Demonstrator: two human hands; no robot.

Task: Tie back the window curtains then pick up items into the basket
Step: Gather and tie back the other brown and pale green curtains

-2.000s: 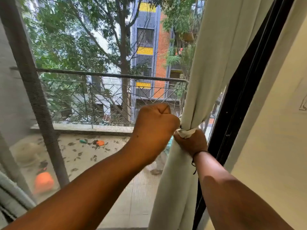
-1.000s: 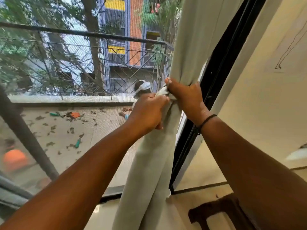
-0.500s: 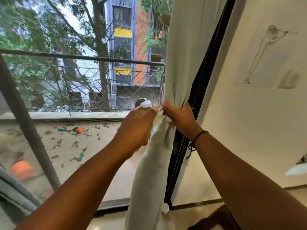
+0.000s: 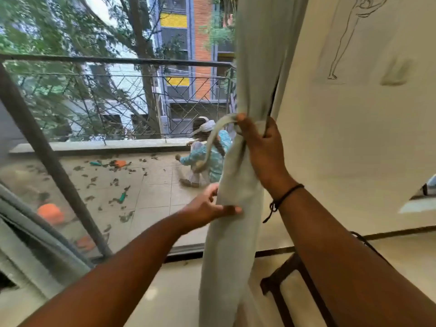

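A pale grey-green curtain (image 4: 236, 232) hangs gathered into a bunch at the right side of the window. My right hand (image 4: 262, 147) is shut around the bunch at the tie point, where a fabric tie-back strip (image 4: 212, 138) loops out to the left and hangs down. My left hand (image 4: 207, 208) sits lower on the curtain's left edge, thumb and fingers pinching the cloth. No basket is in view.
Another grey curtain (image 4: 35, 239) lies at the lower left. A dark wooden chair (image 4: 283, 284) stands on the floor just right of the curtain. Behind the glass are a person (image 4: 207, 156) on the balcony, scattered leaves and orange items (image 4: 50, 212). A cream wall (image 4: 354, 138) is at right.
My left hand has let go of the tie at the knot and dropped down to the curtain's lower edge. The tie-back end now hangs loose. My right hand still grips the bunch.
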